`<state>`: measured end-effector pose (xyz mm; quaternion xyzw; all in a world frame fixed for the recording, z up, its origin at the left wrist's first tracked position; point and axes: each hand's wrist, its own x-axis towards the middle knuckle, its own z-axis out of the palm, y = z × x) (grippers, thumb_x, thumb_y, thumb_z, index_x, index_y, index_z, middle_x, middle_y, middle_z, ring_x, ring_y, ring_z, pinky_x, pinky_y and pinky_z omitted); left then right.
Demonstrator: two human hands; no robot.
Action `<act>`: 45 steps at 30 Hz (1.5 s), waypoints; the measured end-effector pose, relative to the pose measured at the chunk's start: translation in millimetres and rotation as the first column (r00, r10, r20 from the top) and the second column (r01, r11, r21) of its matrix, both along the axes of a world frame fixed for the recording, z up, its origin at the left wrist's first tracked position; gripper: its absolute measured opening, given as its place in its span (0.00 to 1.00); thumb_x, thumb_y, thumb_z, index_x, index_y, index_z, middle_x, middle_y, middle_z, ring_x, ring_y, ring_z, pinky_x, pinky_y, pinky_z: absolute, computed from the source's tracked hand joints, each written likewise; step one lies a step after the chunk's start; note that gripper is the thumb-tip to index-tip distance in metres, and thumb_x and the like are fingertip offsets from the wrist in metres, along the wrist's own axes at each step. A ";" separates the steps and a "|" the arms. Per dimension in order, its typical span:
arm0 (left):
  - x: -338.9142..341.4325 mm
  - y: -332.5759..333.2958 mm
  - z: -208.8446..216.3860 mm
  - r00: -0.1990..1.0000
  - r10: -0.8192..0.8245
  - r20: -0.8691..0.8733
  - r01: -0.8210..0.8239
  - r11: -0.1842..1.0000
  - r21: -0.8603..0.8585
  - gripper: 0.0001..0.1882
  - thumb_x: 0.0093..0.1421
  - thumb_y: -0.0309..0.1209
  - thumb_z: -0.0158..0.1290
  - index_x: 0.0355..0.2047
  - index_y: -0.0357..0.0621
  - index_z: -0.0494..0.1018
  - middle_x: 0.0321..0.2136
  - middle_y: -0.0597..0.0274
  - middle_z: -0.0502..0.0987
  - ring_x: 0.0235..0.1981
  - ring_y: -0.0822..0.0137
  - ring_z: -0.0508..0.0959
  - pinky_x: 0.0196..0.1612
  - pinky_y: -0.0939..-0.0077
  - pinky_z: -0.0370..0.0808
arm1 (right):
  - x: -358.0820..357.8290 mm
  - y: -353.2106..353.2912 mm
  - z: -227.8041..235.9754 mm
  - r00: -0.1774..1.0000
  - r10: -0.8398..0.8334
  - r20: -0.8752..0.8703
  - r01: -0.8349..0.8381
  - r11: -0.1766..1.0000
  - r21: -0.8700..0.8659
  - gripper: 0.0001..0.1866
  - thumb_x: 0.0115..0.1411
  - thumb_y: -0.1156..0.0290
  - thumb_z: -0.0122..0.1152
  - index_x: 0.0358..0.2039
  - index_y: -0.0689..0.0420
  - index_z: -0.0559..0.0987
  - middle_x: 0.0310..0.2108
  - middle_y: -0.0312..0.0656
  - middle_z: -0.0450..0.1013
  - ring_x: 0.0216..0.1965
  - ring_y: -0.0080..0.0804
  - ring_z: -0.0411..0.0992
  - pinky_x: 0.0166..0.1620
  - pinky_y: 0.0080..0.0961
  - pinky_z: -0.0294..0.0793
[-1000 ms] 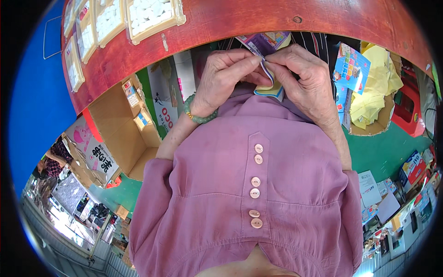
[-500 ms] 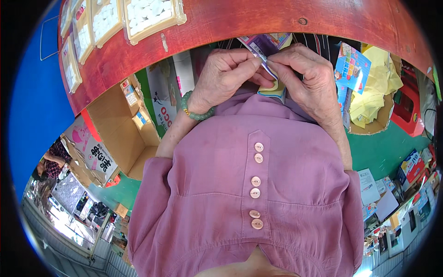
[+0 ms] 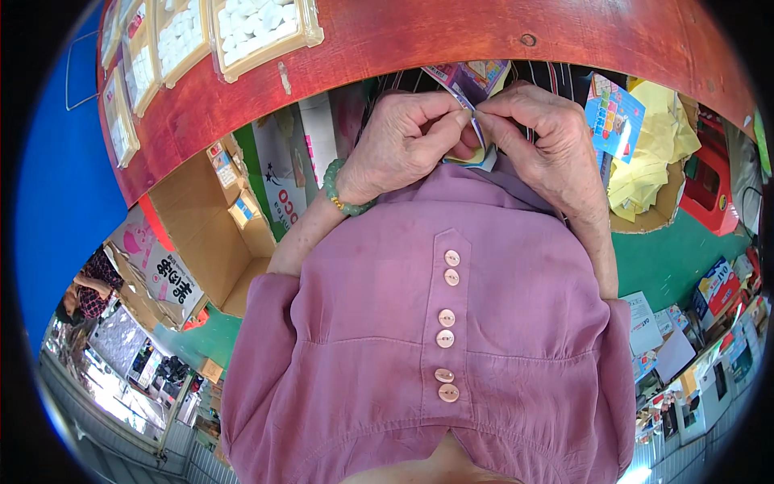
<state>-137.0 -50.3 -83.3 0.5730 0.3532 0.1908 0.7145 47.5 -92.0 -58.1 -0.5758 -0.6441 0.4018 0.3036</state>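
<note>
My left hand (image 3: 407,143) is closed in a pinch, thumb and fingertips on a small folded card packet (image 3: 469,81), printed in purple and other bright colours. From the other side my right hand (image 3: 538,133) pinches the same packet along its fold. The packet stands up just beyond my lap, below the red table's edge, with its upper panel pointing away from me. A blue and yellow lower flap shows beneath the fingers; the fingers hide the middle part. A green bead bracelet (image 3: 334,189) circles my left wrist.
Ahead curves a red wooden table (image 3: 451,36), with clear trays of white pieces (image 3: 256,28) at its left. An open cardboard box (image 3: 189,206) holding small packs stands left. Right are a blue printed card (image 3: 615,118), yellow papers (image 3: 645,177) in a carton and a red plastic stool (image 3: 713,189).
Both hands have shifted slightly right, still pinching the packet, and my left wrist has turned a little. Less of the yellow flap shows under the fingers.
</note>
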 end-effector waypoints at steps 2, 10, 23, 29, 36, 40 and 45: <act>0.9 0.4 1.7 0.998 -0.025 -0.065 0.028 0.999 0.047 0.10 0.62 0.23 0.43 0.30 0.32 0.74 0.23 0.60 0.78 0.27 0.74 0.78 0.32 0.83 0.75 | 0.8 0.5 -0.6 1.000 0.015 0.017 -0.015 1.000 0.001 0.06 0.50 0.81 0.59 0.30 0.65 0.78 0.28 0.45 0.75 0.30 0.33 0.75 0.34 0.23 0.72; -1.4 0.6 -5.6 0.985 -0.069 -0.156 0.105 0.967 0.231 0.08 0.60 0.22 0.45 0.27 0.32 0.73 0.21 0.61 0.77 0.25 0.73 0.79 0.28 0.83 0.75 | 2.8 2.3 -2.5 0.996 0.068 0.055 -0.067 0.998 -0.021 0.06 0.49 0.81 0.58 0.30 0.65 0.78 0.28 0.46 0.74 0.30 0.36 0.75 0.34 0.25 0.72; -3.4 2.9 -8.6 0.979 -0.122 -0.165 0.154 0.968 0.196 0.08 0.60 0.24 0.45 0.27 0.33 0.73 0.21 0.61 0.77 0.24 0.73 0.80 0.26 0.83 0.74 | 10.4 0.2 -25.2 0.965 0.013 -0.262 -0.076 0.970 -0.231 0.06 0.54 0.80 0.57 0.33 0.65 0.79 0.25 0.38 0.72 0.23 0.18 0.71 0.26 0.13 0.68; -2.1 1.2 -6.3 0.982 -0.106 -0.153 0.127 0.983 0.136 0.09 0.60 0.25 0.46 0.28 0.33 0.73 0.21 0.61 0.77 0.24 0.74 0.79 0.26 0.84 0.73 | 13.0 -2.0 -30.9 0.930 -0.052 -0.363 -0.082 0.935 -0.345 0.07 0.55 0.79 0.57 0.34 0.65 0.79 0.27 0.37 0.73 0.25 0.18 0.72 0.29 0.13 0.70; -0.1 0.5 -5.2 0.980 -0.108 -0.170 0.135 0.979 0.156 0.09 0.61 0.25 0.46 0.29 0.32 0.74 0.21 0.61 0.77 0.23 0.75 0.79 0.26 0.84 0.73 | 10.4 -9.2 -31.7 0.908 -0.058 -0.415 -0.070 0.956 -0.286 0.06 0.54 0.79 0.60 0.34 0.65 0.79 0.27 0.37 0.73 0.28 0.17 0.71 0.31 0.13 0.70; 1.5 -1.1 -5.0 0.986 -0.080 -0.148 0.095 0.991 0.097 0.09 0.61 0.25 0.45 0.29 0.32 0.74 0.21 0.61 0.77 0.24 0.75 0.79 0.26 0.84 0.73 | 6.4 -9.8 -30.6 0.941 -0.063 -0.331 -0.026 0.966 -0.258 0.05 0.54 0.78 0.61 0.32 0.64 0.79 0.27 0.37 0.72 0.27 0.18 0.69 0.31 0.14 0.69; 2.1 -3.6 -7.2 0.991 -0.052 -0.127 0.069 0.988 0.135 0.11 0.59 0.28 0.46 0.24 0.35 0.74 0.18 0.61 0.77 0.20 0.73 0.79 0.23 0.83 0.73 | 8.6 -12.1 -39.2 0.946 -0.023 -0.323 -0.010 0.995 -0.100 0.04 0.56 0.80 0.57 0.31 0.65 0.78 0.25 0.39 0.72 0.26 0.21 0.69 0.30 0.17 0.69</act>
